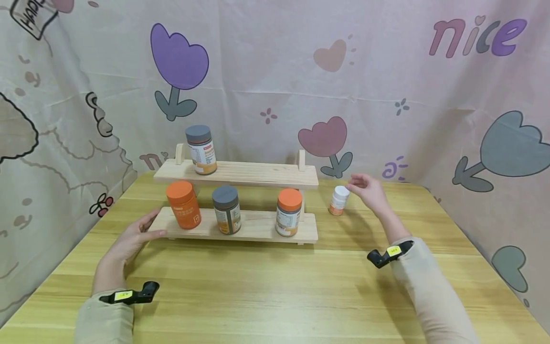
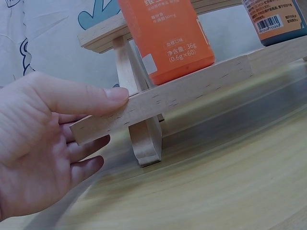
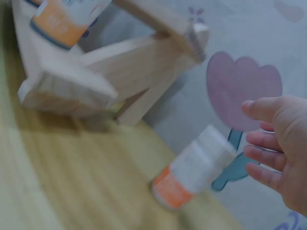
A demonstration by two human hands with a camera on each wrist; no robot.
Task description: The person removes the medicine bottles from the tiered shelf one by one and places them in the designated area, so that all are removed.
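Observation:
A two-tier wooden shelf (image 1: pixel 253 174) stands at the back of the table. Its top board carries a grey-lidded jar (image 1: pixel 201 149). The lower board (image 1: pixel 258 228) holds an all-orange jar (image 1: pixel 183 204), a grey-lidded jar (image 1: pixel 227 209) and an orange-lidded jar (image 1: pixel 288 212). My left hand (image 1: pixel 131 239) rests against the lower board's left end (image 2: pixel 103 124), thumb (image 2: pixel 81 98) on its edge, fingers relaxed. My right hand (image 1: pixel 369 191) hovers open just right of a small white bottle with an orange base (image 1: pixel 339 200), which stands on the table (image 3: pixel 194 167); the fingers are a short gap from it.
The wooden table (image 1: pixel 275 282) is walled by a patterned cloth backdrop (image 1: pixel 266 81) at the back and both sides. The shelf's foot (image 2: pixel 144 143) stands on the tabletop near my left hand. Black wrist mounts sit on both sleeves.

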